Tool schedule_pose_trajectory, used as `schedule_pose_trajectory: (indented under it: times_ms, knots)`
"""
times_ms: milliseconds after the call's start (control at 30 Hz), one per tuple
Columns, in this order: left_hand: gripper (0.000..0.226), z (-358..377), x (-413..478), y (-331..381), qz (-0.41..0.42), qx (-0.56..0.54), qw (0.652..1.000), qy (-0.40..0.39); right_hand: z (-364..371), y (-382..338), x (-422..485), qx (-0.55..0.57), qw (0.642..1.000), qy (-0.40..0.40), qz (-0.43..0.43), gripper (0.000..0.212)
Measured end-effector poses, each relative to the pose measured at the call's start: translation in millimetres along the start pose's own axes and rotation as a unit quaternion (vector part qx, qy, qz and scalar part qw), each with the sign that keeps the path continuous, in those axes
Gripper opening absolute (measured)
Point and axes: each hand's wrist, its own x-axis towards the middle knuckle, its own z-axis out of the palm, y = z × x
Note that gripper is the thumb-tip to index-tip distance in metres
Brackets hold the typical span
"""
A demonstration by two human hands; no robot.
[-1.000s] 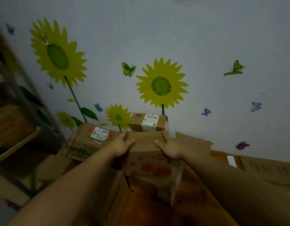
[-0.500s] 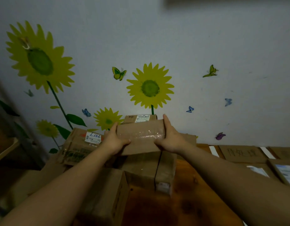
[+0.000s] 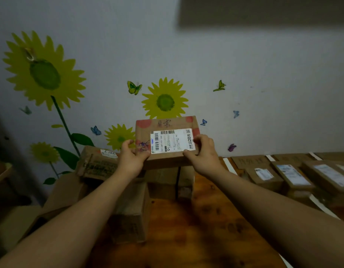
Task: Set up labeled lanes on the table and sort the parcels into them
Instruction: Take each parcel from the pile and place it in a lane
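Parcel: the parcel (image 3: pixel 167 158) was held up clear of the pile (image 3: pixel 97 163), above the table (image 3: pixel 196 229) and in front of the wall.
Left hand: the left hand (image 3: pixel 131 157) gripped the lower left corner, fingers curled round the edge.
Right hand: the right hand (image 3: pixel 202 151) gripped the right edge, thumb on the near face.
Change: a second before, the parcel lay on the pile under both hands. It had since been lifted and tipped, so that the label (image 3: pixel 172 140) faced the camera.
Label: white with barcodes. Handwriting sat above it on the cardboard, which I could not read.
Lanes: white strips (image 3: pixel 230 166) and sorted boxes (image 3: pixel 264 175) lay well to the right.
Meaning: probably a label check. The lane was likely being chosen and the parcel was not yet placed.
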Motion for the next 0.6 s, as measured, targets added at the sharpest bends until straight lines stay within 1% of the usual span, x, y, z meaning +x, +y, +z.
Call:
schedule_pose_trajectory:
  times_ms: [33, 100, 200, 300, 433, 600]
  knots:
    - [0.072, -0.5, -6.2, 2.5, 0.014, -0.001, 1.0, -0.007, -4.6, -3.2, -5.6, 0.011, 1.0, 0.007, -0.003, 0.06]
    - [0.071, 0.2, -16.4, 9.2, 0.044, -0.007, 0.999, -0.014, -15.3, -10.0, -13.8, 0.023, 0.999, 0.024, -0.002, 0.079]
    - [0.07, 5.8, -27.4, 21.0, 0.066, -0.031, 0.997, -0.013, -31.7, -16.2, -21.1, 0.017, 0.999, 0.034, -0.008, 0.091]
    - [0.066, 15.9, -36.0, 32.6, 0.084, -0.044, 0.995, -0.021, -50.3, -14.1, -25.2, 0.003, 0.999, 0.043, -0.012, 0.097]
    - [0.062, 44.1, -48.3, 48.9, 0.1, -0.051, 0.992, -0.05, -82.9, -0.6, -33.9, -0.006, 0.998, 0.06, -0.006, 0.097]
    - [0.058, 124.6, -82.1, 70.4, 0.117, -0.072, 0.984, -0.11, -160.2, 37.3, -64.8, -0.043, 0.996, 0.076, 0.031, 0.091]
